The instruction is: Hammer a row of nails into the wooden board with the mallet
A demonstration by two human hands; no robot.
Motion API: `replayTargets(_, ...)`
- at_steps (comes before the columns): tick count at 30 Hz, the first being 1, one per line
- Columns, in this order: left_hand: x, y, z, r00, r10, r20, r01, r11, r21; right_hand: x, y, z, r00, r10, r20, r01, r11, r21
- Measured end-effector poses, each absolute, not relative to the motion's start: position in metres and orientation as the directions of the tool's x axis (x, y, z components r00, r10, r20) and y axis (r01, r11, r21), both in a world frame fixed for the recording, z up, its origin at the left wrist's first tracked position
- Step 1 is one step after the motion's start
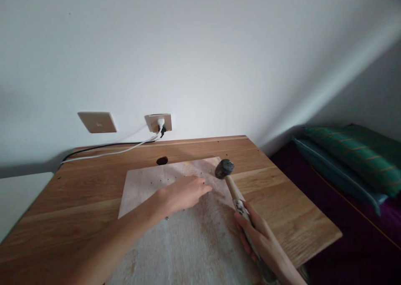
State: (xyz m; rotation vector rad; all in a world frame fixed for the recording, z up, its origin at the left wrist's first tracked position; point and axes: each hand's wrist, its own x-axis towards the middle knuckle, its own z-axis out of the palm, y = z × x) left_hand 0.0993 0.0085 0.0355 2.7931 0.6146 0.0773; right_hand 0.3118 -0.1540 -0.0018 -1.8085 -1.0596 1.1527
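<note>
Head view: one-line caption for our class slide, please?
Right hand grips a rubber mallet; left hand is over a pale wooden board.

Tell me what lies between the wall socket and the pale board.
Head view: a strip of the wall, then wooden tabletop with a dark round hole near the pale board's far edge; cables from the socket run leftward.

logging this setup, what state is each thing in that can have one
Mallet: held by its handle, slanting
Left grip: fingers bent, at the pale board; contents unclear
Right grip: closed around the mallet's handle
Pale board: lying flat on the wooden desk
White plug: pushed into the socket
White cable: slack
Black cable: slack
Green cushion: resting on the blue cushion
</note>
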Motion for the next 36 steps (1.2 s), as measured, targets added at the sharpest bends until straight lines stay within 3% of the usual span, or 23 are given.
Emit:
replayTargets(21,0.084,0.05,0.013,0.854,0.502,0.14,0.392,-0.796,0.46,0.315,-0.155,-0.012,0.257,0.911,-0.322,0.21,-0.378,-0.902)
replayTargets(24,0.084,0.054,0.017,0.857,0.487,0.169,0.405,-0.838,0.366,0.316,-0.155,-0.013,0.242,0.914,-0.325,0.208,-0.376,-0.903)
replayTargets(29,0.086,0.048,0.026,0.925,0.35,0.144,0.348,-0.937,0.041,0.314,-0.156,-0.009,0.251,0.905,-0.343,0.187,-0.393,-0.9)
replayTargets(31,0.089,0.047,0.025,0.932,0.329,0.15,0.332,-0.943,0.004,0.314,-0.156,-0.009,0.26,0.906,-0.333,0.179,-0.384,-0.906)
replayTargets(33,0.092,0.05,0.021,0.916,0.356,0.187,0.35,-0.934,0.067,0.314,-0.156,-0.01,0.261,0.909,-0.326,0.17,-0.375,-0.911)
replayTargets(36,0.101,0.061,0.011,0.823,0.501,0.268,0.399,-0.845,0.356,0.314,-0.156,-0.011,0.247,0.913,-0.325,0.16,-0.37,-0.915)
